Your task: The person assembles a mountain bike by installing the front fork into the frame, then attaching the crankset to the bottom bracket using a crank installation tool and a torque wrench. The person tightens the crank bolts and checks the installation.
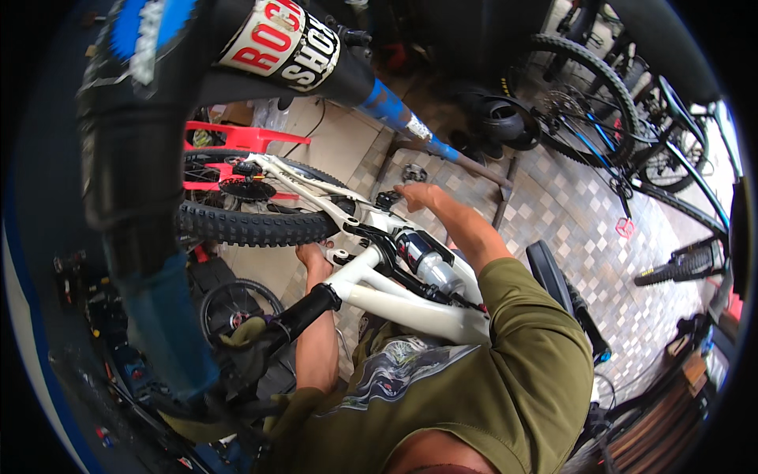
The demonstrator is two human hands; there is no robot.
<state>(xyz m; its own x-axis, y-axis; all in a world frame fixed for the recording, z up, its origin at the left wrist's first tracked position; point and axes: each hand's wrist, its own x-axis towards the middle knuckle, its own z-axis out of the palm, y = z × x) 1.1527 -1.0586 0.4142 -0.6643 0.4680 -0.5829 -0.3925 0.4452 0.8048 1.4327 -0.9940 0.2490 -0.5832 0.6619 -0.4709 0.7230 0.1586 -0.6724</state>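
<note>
A white full-suspension bike frame (387, 310) lies across the middle in front of me, with a rear shock (426, 265) set in it. Its rear wheel (260, 231) with a knobbly black tyre extends to the left, and a cassette (247, 189) shows at the hub. My right hand (420, 197) reaches over the frame to the crank area, fingers bent, beside a pedal (414, 172); what they grip is too small to make out. Below the tyre, close to the frame, is my left hand (313, 254); its fingers are mostly hidden.
A blue-and-black stand (387, 107) with a large sticker crosses above the bike. A red plastic stool (253, 138) stands behind the rear wheel. Other bikes (572, 99) stand at the right on the tiled floor (553, 205). A small wheel (237, 308) and dark clutter fill the lower left.
</note>
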